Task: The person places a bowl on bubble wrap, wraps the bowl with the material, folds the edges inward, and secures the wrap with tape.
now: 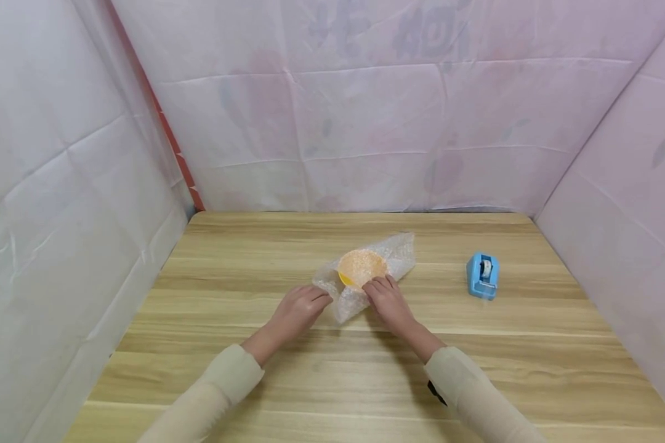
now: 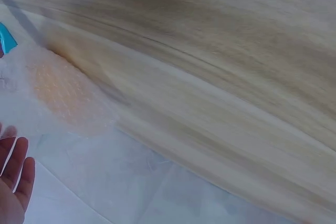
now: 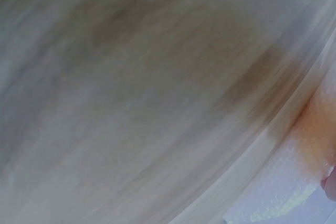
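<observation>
A round, orange-yellow, bowl-like thing (image 1: 361,266) lies under clear bubble wrap (image 1: 400,251) on the wooden table. Its bright yellow left edge shows past the wrap. At the wrap's near left corner, my left hand (image 1: 302,304) pinches the sheet; the left wrist view has its other fingers (image 2: 26,177) fairly straight and apart. My right hand (image 1: 389,301) grips the wrap's near edge, with fingertips right at the front of the round thing. Only a fingertip (image 3: 329,183) of that hand shows in the right wrist view, against the wrap.
A blue tape dispenser (image 1: 483,275) with a roll in it stands to the right on the wooden table (image 1: 244,246). Pale cloth sheets (image 1: 366,123) hang behind the table and along both sides. Something black (image 1: 436,394) shows beside the right sleeve.
</observation>
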The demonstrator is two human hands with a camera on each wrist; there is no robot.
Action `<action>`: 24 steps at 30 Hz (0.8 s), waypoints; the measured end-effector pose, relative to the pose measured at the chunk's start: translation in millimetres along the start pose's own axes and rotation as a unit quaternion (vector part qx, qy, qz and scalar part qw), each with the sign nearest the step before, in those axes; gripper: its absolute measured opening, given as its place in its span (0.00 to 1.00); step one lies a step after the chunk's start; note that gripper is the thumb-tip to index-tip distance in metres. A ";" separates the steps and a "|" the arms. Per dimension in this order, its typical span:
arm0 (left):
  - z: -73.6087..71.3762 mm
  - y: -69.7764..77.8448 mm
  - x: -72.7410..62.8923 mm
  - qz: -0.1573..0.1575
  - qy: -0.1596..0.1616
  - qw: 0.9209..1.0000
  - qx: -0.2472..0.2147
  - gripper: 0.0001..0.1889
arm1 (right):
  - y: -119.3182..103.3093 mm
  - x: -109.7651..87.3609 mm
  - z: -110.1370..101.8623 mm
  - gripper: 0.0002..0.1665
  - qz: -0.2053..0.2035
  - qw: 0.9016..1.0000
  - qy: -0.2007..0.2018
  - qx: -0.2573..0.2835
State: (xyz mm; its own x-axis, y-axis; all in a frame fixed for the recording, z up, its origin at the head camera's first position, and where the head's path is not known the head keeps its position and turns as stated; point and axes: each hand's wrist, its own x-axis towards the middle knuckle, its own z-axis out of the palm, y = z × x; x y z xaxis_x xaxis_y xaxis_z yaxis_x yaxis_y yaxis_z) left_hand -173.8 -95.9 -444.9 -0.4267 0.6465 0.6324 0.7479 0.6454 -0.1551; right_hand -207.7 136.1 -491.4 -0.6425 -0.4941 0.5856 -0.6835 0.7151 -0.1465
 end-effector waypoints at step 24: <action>28.4 -5.1 62.2 -0.062 0.037 0.997 -0.003 0.07 | -1.5 3.0 0.3 0.04 0.000 1.000 0.007 -0.023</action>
State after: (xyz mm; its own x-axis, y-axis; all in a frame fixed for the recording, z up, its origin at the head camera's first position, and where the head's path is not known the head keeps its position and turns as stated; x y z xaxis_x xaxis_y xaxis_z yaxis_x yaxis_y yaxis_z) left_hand -218.7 -47.4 -426.3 -0.4764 0.5303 0.7013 0.6951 0.7156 -0.0689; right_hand -208.7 133.4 -489.7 -0.6368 -0.4877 0.5973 -0.6671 0.7369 -0.1095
